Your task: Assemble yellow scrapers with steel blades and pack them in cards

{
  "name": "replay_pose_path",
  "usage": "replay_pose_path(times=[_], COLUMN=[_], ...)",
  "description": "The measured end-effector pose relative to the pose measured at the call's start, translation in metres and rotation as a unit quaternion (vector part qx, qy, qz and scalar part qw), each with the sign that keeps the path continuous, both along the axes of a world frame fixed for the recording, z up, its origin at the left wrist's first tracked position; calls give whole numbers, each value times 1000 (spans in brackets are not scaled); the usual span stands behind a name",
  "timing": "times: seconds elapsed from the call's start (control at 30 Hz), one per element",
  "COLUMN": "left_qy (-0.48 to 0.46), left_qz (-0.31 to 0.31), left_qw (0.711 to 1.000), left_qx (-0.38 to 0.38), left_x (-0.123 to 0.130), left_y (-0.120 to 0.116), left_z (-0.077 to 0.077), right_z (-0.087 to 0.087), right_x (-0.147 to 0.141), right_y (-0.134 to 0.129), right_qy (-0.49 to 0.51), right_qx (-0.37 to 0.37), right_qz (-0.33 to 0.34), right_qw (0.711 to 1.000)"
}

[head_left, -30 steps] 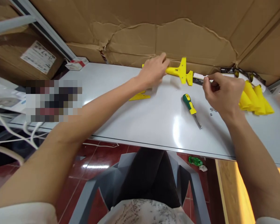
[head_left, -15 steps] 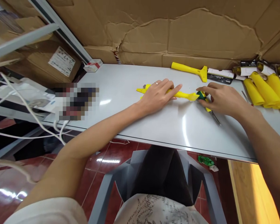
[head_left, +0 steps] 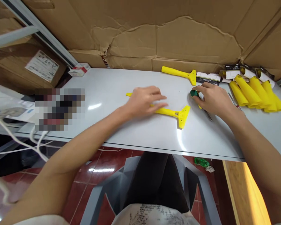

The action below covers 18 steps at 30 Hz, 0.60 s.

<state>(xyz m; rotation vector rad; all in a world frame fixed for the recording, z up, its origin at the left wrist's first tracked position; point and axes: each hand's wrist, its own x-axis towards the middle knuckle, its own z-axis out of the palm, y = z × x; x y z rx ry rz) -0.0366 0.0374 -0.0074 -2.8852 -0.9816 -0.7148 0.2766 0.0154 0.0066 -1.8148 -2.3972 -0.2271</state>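
A yellow scraper point(head_left: 183, 117) lies on the white table, its T-shaped head to the right and its handle end hidden at my left hand point(head_left: 146, 101). That hand is slightly blurred over the handle, fingers stretched and apart. Beyond its far side pokes the tip of another yellow piece point(head_left: 129, 94), mostly covered. My right hand point(head_left: 209, 97) pinches the green end of a green-and-yellow screwdriver point(head_left: 194, 92), whose metal shaft points down to the right, near the table.
Another yellow scraper point(head_left: 175, 72) lies at the back beside black-and-white packaging point(head_left: 207, 78). Several yellow tubes point(head_left: 255, 92) are piled at the right, with a thin tool point(head_left: 234, 100) near them. A small red-and-white box point(head_left: 79, 70) stands back left; white cables point(head_left: 11, 134) hang at the left.
The scraper under my left hand now lies flatter, its head turned face up and nearer the front edge. My left hand's fingers have loosened from the handle. My right hand still grips the screwdriver.
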Motion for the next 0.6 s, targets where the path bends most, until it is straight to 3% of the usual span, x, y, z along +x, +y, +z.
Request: replay_pose_path(times=[0.13, 0.27, 0.43, 0.6], left_qy=[-74, -44, -82, -103], left_qz=[104, 130, 138, 165], left_qw=[988, 980, 970, 957], left_qx=[-84, -141, -180, -214], left_x=[-39, -65, -66, -59], left_y=[41, 72, 80, 74], left_z=[7, -6, -19, -12], right_z=[0, -1, 0, -1], right_x=[3, 4, 3, 2], right_y=[1, 1, 0, 0], right_qy=[-11, -15, -12, -8], right_qx=[7, 9, 13, 10], right_qz=[-2, -3, -2, -14], right_qw=[1000, 1000, 1000, 1000])
